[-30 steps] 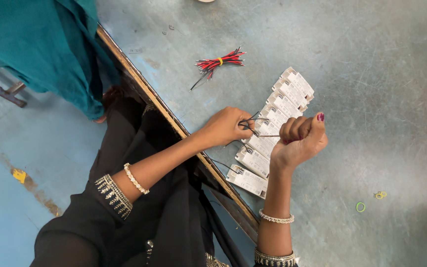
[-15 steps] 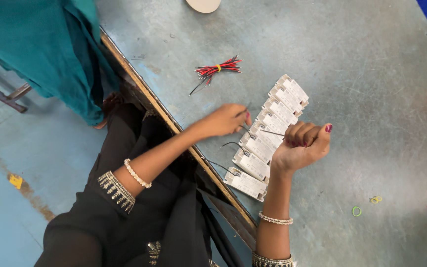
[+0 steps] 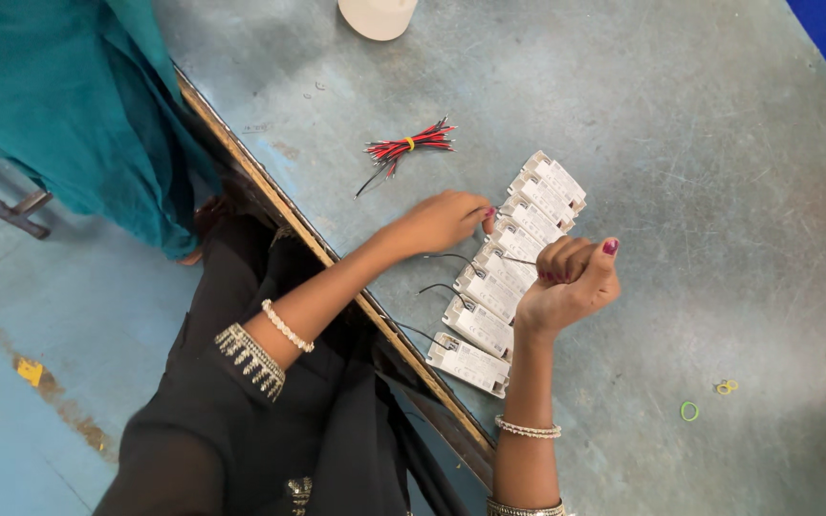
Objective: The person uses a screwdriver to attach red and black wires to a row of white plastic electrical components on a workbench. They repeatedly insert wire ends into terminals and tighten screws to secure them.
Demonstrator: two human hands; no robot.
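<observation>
White driver boxes (image 3: 504,277) row between hands: left (image 3: 444,222), right (image 3: 571,285).

**Changes in hand position and view over the last second**

Your left hand (image 3: 446,220), which a second ago pinched a thin wire above the middle of the row of white boxes (image 3: 509,272), now lies lower and flatter at the row's left edge, fingertips against one box. Your right hand (image 3: 571,282) has turned: the fist that stood beside the row now sits over its right edge, thumb uppermost. The view has shifted too. A white round container (image 3: 378,14) has entered at the top edge, and the bundle of red and black wires (image 3: 408,146) appears farther from the boxes.
</observation>
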